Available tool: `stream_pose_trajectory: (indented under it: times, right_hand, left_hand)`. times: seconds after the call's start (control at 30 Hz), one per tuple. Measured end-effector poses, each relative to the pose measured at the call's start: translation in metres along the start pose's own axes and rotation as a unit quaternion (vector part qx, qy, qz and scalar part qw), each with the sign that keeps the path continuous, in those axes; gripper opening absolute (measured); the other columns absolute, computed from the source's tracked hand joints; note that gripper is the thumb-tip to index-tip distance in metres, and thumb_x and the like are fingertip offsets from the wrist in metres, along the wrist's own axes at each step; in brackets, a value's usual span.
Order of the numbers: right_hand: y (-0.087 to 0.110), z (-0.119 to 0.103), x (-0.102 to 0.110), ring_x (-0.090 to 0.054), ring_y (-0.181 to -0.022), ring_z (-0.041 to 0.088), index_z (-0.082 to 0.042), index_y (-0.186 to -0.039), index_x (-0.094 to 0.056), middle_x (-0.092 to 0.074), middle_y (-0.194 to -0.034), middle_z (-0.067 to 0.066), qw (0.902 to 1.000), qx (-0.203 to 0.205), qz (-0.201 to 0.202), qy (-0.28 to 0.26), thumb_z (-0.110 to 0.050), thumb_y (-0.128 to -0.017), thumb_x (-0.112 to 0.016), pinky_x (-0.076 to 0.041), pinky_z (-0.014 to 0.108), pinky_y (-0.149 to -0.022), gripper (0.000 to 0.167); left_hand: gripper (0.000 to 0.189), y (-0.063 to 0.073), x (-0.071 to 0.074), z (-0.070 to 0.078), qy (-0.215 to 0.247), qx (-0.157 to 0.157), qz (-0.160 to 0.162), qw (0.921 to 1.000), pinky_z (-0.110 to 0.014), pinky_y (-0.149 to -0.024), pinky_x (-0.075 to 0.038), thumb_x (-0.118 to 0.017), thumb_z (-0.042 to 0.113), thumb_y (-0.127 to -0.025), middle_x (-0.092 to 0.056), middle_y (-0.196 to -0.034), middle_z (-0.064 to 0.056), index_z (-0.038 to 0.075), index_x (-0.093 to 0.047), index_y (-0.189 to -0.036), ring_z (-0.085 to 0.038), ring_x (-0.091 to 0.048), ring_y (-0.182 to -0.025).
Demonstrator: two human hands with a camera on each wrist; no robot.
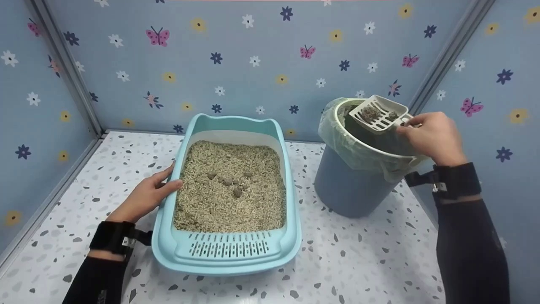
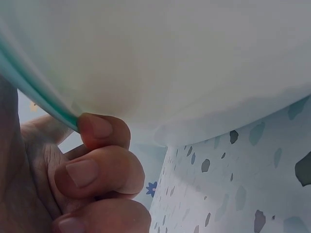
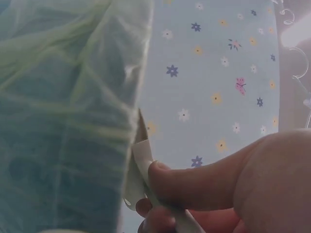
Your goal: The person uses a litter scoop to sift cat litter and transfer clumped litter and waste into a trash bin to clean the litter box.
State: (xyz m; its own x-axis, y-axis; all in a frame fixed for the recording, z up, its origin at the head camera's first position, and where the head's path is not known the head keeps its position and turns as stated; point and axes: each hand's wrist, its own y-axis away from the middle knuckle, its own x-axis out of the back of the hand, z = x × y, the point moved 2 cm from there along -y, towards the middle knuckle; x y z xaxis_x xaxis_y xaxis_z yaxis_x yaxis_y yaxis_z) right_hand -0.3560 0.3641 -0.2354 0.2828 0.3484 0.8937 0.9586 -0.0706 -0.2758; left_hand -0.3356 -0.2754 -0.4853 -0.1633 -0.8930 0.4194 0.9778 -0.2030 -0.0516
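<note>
My right hand (image 1: 436,137) grips the handle of a white slotted litter scoop (image 1: 382,122), which is over the mouth of a lined trash bin (image 1: 354,185). Brown clumps (image 1: 370,113) lie in the scoop. In the right wrist view, the thumb (image 3: 194,187) presses on the handle. A light-blue litter box (image 1: 228,266) holds tan litter (image 1: 228,211) with several dark clumps (image 1: 237,192) near its middle. My left hand (image 1: 145,194) holds the box's left rim, thumb on top. The left wrist view shows the fingers (image 2: 109,170) curled beneath that rim.
A translucent greenish bag (image 1: 337,135) is folded over the bin's rim and hangs outside. Both box and bin stand on a white speckled surface (image 1: 337,261). Flower-patterned panels (image 1: 261,55) enclose the back and both sides, the right one close to my right arm.
</note>
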Motion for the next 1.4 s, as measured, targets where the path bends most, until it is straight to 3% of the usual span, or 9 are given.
stream_pose_trajectory:
  times: [0.17, 0.67, 0.83, 1.1, 1.4]
  right_hand:
    - [-0.001, 0.003, -0.003, -0.062, -0.098, 0.037, 0.008, -0.131, -0.076, -0.074, -0.120, 0.029, 0.9996, 0.004, -0.029, 0.004, -0.025, -0.102, -0.076, -0.048, 0.039, -0.070, 0.044]
    - [0.002, -0.003, -0.009, -0.065, -0.100, 0.044, 0.008, -0.130, -0.077, -0.074, -0.121, 0.032, 0.9994, 0.017, -0.019, 0.024, -0.012, -0.101, -0.069, -0.051, 0.041, -0.069, 0.036]
    - [0.003, -0.003, -0.010, -0.066, -0.102, 0.049, 0.005, -0.130, -0.077, -0.074, -0.123, 0.033, 0.9990, 0.027, -0.005, 0.036, -0.011, -0.100, -0.068, -0.051, 0.053, -0.073, 0.035]
    - [0.004, -0.005, -0.009, -0.063, -0.111, 0.053, 0.002, -0.135, -0.071, -0.071, -0.129, 0.032, 0.9992, 0.003, -0.006, 0.040, -0.002, -0.097, -0.057, -0.051, 0.069, -0.087, 0.042]
    - [0.006, -0.010, -0.011, -0.063, -0.115, 0.054, 0.005, -0.143, -0.067, -0.069, -0.135, 0.034, 0.9997, -0.010, -0.004, 0.022, -0.014, -0.107, -0.060, -0.052, 0.071, -0.091, 0.041]
  left_hand:
    - [0.077, 0.000, 0.000, 0.000, -0.010, -0.004, 0.000, 0.9999, -0.028, -0.089, -0.061, -0.062, 0.044, -0.116, -0.050, -0.162, -0.035, 0.022, -0.022, -0.179, -0.045, -0.069, -0.129]
    - [0.077, 0.000, 0.001, -0.002, -0.028, -0.001, 0.007, 0.9996, -0.029, -0.087, -0.062, -0.062, 0.046, -0.115, -0.047, -0.165, -0.034, 0.021, -0.024, -0.178, -0.043, -0.069, -0.128]
    - [0.078, -0.001, 0.000, -0.002, -0.026, 0.000, 0.004, 0.9997, -0.028, -0.090, -0.061, -0.061, 0.046, -0.115, -0.043, -0.169, -0.033, 0.021, -0.023, -0.178, -0.046, -0.067, -0.133]
    - [0.078, 0.001, 0.000, 0.000, -0.013, 0.002, 0.000, 0.9999, -0.026, -0.090, -0.060, -0.061, 0.047, -0.115, -0.054, -0.159, -0.035, 0.023, -0.023, -0.179, -0.046, -0.067, -0.132]
    - [0.078, -0.001, 0.000, -0.001, -0.016, 0.008, 0.004, 0.9998, -0.026, -0.091, -0.059, -0.061, 0.048, -0.115, -0.052, -0.160, -0.035, 0.025, -0.023, -0.178, -0.046, -0.068, -0.132]
